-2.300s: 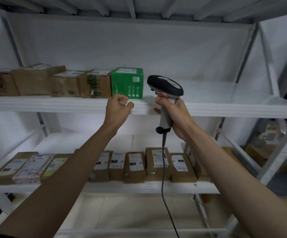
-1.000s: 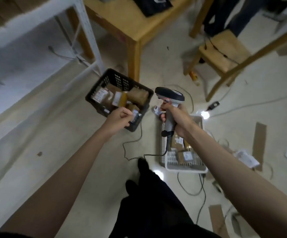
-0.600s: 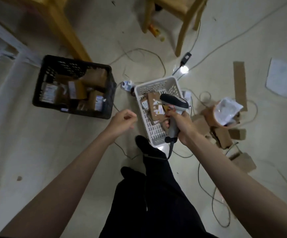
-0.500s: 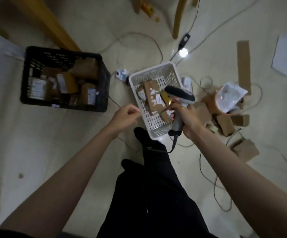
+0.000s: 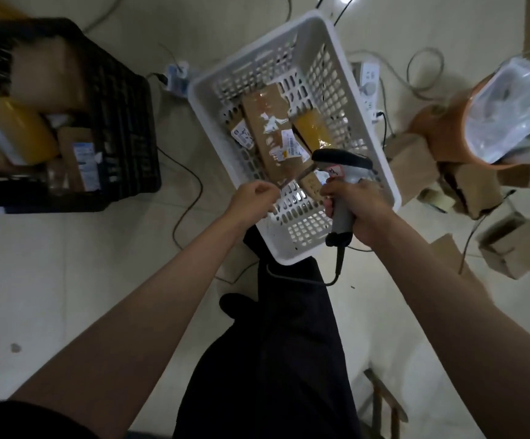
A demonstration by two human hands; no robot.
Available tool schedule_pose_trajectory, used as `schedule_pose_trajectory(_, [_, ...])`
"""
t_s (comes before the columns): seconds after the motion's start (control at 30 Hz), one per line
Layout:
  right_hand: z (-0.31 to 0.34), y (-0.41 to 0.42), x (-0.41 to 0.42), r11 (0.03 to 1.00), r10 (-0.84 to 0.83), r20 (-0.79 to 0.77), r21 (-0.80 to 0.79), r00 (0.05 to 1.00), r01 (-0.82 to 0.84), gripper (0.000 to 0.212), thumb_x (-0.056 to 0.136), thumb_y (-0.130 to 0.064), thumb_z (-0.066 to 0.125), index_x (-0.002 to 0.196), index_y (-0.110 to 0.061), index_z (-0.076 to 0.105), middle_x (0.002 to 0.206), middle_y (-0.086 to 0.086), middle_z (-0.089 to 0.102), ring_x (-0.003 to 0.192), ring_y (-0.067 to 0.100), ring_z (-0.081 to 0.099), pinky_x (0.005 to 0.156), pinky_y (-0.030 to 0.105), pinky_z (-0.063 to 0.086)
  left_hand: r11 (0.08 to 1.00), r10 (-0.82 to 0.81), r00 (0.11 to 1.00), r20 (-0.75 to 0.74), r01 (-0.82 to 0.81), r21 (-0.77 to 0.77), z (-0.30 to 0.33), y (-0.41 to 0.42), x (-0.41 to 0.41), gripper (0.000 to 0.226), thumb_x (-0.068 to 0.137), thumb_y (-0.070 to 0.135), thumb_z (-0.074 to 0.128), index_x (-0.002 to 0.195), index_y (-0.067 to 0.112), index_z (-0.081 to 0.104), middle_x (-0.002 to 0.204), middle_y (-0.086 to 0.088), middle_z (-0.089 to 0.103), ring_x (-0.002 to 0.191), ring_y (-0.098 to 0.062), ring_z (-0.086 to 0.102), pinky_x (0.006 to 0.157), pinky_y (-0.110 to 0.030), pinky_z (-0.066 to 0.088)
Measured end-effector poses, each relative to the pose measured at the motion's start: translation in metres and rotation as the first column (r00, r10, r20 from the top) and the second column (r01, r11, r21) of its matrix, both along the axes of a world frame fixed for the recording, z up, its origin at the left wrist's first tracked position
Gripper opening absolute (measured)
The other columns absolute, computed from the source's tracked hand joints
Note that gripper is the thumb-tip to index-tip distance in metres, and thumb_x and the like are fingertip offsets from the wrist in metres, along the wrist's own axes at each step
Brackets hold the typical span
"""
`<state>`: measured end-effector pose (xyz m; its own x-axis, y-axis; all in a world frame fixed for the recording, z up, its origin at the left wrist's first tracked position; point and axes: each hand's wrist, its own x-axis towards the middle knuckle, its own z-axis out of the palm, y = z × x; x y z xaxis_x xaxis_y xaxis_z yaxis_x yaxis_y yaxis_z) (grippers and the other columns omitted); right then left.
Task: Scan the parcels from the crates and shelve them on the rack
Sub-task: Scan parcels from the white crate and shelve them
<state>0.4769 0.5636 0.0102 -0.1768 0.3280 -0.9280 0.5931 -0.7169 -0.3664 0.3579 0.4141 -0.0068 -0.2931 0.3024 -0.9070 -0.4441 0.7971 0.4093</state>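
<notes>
I look straight down at the floor. A white perforated crate (image 5: 201,99) holds a long brown parcel (image 5: 267,128), a yellow-taped parcel (image 5: 312,128) and a small parcel (image 5: 309,182) near its front. My right hand (image 5: 360,205) grips a grey and black barcode scanner (image 5: 341,160) above the crate's right side. My left hand (image 5: 254,198) hovers at the crate's near left rim with fingers curled, holding nothing that I can see. A black crate (image 5: 121,122) with several parcels stands to the left. The rack is out of view.
An orange bin (image 5: 441,134) lined with a clear bag stands at the right, with loose cardboard boxes (image 5: 517,245) around it. A power strip (image 5: 370,87) and cables lie behind and beside the white crate. My dark trouser leg (image 5: 289,327) is below it.
My view swung from the rack down to the floor and closed in on the white crate. Both hands came over the crate, the right one still holding the scanner.
</notes>
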Motion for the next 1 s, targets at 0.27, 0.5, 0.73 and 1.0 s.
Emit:
schedule_pose_trajectory(0.27, [-0.131,0.032,-0.030,0.989,0.049,-0.112,-0.133,0.992,-0.064,0.021,0.093,0.004,0.059,0.113,-0.001,0.058,0.108,0.024,0.058,0.098,0.034,0.055,0.081,0.046,0.056,0.982,0.161,0.987,0.000,-0.160,-0.096,-0.142,0.037,-0.017,0.040,0.094,0.035,0.064,0.126,0.014,0.052,0.104,0.002,0.060,0.087,-0.008,0.058,0.069,-0.024,0.045])
schedule_pose_trajectory(0.5, [-0.218,0.041,-0.056,0.967,0.151,-0.128,-0.185,0.980,-0.173,0.044,0.095,-0.008,0.064,0.138,0.000,0.057,0.129,0.026,0.064,0.103,0.033,0.063,0.077,0.041,0.056,0.950,0.257,0.964,-0.071,-0.266,-0.166,-0.233,0.054,-0.023,0.043,0.093,0.029,0.065,0.131,0.013,0.055,0.132,-0.008,0.058,0.099,-0.016,0.059,0.067,-0.020,0.049])
schedule_pose_trajectory(0.73, [-0.231,0.037,-0.061,0.975,0.164,-0.166,-0.120,0.973,-0.185,0.039,0.095,-0.010,0.066,0.133,-0.003,0.062,0.128,0.024,0.067,0.119,0.040,0.065,0.100,0.054,0.054,0.915,0.394,0.917,-0.067,-0.398,-0.062,-0.247,0.063,-0.007,0.054,0.090,0.026,0.070,0.140,0.020,0.048,0.131,-0.003,0.057,0.109,-0.018,0.061,0.085,-0.031,0.057])
schedule_pose_trajectory(1.0, [-0.119,0.028,-0.021,0.994,0.031,-0.264,-0.090,0.964,-0.057,0.030,0.097,-0.010,0.065,0.127,-0.011,0.067,0.121,0.012,0.074,0.113,0.026,0.071,0.090,0.043,0.060,0.877,0.476,0.877,-0.070,-0.467,0.109,-0.141,0.043,0.006,0.056,0.082,0.027,0.077,0.124,0.042,0.042,0.114,0.013,0.060,0.101,-0.009,0.063,0.085,-0.036,0.059])
